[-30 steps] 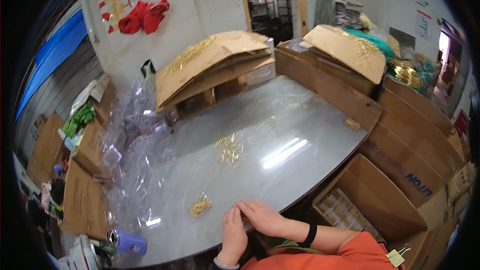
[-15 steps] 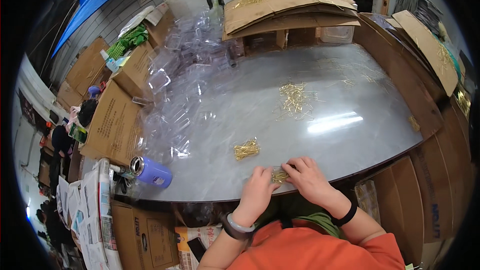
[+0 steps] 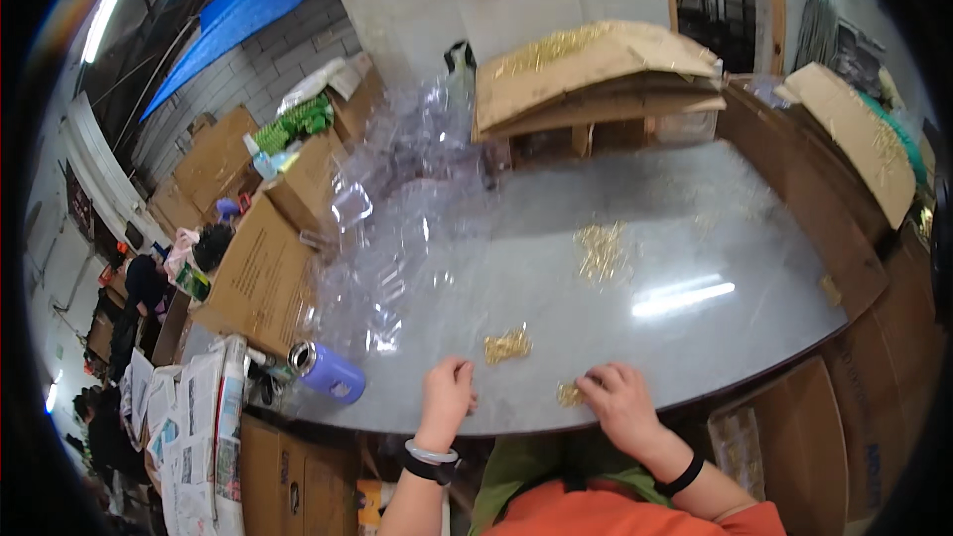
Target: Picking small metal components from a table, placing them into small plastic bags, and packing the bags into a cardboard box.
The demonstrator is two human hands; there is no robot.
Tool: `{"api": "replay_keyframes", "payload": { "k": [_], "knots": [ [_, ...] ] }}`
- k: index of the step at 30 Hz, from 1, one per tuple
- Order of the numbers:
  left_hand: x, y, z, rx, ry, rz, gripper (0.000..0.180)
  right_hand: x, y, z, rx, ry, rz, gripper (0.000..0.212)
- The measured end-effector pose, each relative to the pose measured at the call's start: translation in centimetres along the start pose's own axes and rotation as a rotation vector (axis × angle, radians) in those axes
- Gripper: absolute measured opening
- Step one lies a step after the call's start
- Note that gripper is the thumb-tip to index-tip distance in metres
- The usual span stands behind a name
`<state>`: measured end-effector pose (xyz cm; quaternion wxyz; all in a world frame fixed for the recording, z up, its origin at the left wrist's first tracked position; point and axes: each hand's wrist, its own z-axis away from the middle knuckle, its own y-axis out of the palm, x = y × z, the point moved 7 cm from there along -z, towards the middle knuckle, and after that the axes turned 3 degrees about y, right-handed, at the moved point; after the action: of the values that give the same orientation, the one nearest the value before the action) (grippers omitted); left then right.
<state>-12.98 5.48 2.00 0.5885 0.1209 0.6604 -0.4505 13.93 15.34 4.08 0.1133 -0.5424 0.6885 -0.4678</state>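
My right hand [image 3: 619, 405] is at the near edge of the grey table [image 3: 467, 283], its fingers closed on a small bundle of gold wire pieces [image 3: 569, 394]. My left hand [image 3: 449, 399] is apart from it, further left, with the fingers curled in; whether anything is inside them is hidden. A second, neatly gathered bundle of gold wire pieces [image 3: 507, 345] lies on the table just beyond and between my hands. Further back is a loose pile of gold wire pieces [image 3: 602, 253], slightly blurred.
Clear plastic boxes [image 3: 397, 199] are heaped along the table's left side, beside a cardboard box [image 3: 260, 273]. A purple bottle [image 3: 328, 373] with its top off stands at the near left. Cardboard sheets [image 3: 596, 69] bearing gold pieces cover the back; cardboard walls [image 3: 809, 208] line the right edge.
My left hand has left the small bundle and moved left; both hands were on it before. My right hand stays at the bundle. The whole view has tilted upward.
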Motion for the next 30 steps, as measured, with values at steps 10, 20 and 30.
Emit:
{"api": "replay_keyframes", "payload": {
  "k": [10,20,30],
  "knots": [
    [1.3,2.7,-0.3,0.159,-0.13,0.37,0.018,-1.6,-0.4,0.4,0.018,0.067,0.025,0.031],
    [3.2,5.8,14.1,0.58,-0.341,0.946,0.004,-1.2,-0.7,-0.2,0.022,0.067,0.029,0.03],
    [5.6,10.2,13.9,0.668,-0.422,0.917,0.006,2.0,0.7,-0.4,0.143,-0.046,-0.041,0.034]
  ]
}}
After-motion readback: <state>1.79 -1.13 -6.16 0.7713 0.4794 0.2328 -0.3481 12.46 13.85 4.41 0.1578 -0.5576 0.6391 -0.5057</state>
